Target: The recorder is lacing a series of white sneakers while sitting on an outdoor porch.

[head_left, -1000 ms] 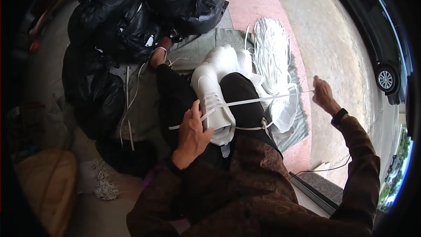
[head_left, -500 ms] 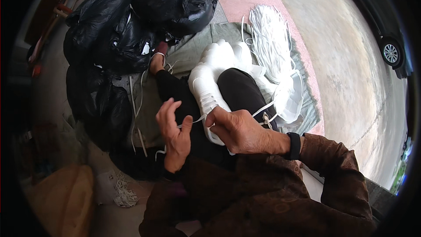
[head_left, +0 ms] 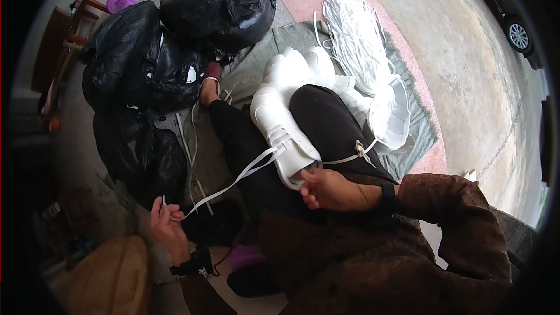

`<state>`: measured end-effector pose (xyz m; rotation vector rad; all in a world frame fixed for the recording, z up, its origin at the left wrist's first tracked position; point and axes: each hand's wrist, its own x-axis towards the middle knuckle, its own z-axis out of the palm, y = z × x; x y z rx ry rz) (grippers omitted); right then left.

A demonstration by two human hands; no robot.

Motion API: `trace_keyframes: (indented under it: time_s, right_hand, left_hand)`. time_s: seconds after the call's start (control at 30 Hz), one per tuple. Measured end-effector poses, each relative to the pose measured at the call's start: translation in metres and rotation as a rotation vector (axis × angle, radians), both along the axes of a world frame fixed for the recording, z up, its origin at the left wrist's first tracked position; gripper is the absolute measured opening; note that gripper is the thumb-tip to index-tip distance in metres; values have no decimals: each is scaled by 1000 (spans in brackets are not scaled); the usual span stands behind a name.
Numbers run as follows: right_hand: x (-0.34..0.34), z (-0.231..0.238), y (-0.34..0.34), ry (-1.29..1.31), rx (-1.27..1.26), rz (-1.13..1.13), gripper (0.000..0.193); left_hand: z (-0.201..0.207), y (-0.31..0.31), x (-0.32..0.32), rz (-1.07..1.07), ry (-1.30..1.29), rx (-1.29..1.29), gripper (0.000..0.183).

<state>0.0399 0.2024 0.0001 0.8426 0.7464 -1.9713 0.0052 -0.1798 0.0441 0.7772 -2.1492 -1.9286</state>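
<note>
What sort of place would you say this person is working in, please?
Probably an outdoor pavement workspace beside a road: bare concrete ground, a parked car's wheel, and full black plastic bags stacked around a grey-green ground mat.

left hand [head_left: 169, 227]: moved out and down to the left, away from the knee | white lace [head_left: 233, 182]: now pulled long and tight | right hand [head_left: 332, 189]: dropped to the white shoe [head_left: 280, 131] heel end

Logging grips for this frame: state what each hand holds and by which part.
The left hand pinches the white lace near its free end, pulled taut. The right hand grips the white shoe at its near end on the lap.
</note>
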Motion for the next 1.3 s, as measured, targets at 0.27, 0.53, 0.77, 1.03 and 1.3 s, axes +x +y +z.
trace_keyframes:
  time_s: [0.27,0.53,0.77,1.03,1.3]
  right_hand:
    - [1,-22,-28,-68,-77,-453,10]
    - [1,-17,-32,-57,-8,-464,16]
    - [-2,-15,-32,-105,-39,-475,17]
    - [2,-17,-31,-94,-8,-495,18]
    - [0,-1,-26,-14,210,-291,18]
  left_hand:
    - [-38,201,-29,-693,162,-309,3]
    - [-55,216,-50,-875,436,-803,10]
    - [-70,224,-39,-620,168,-463,10]
    - [-56,222,-40,-853,229,-579,7]
    - [-45,243,-30,-655,-16,-456,39]
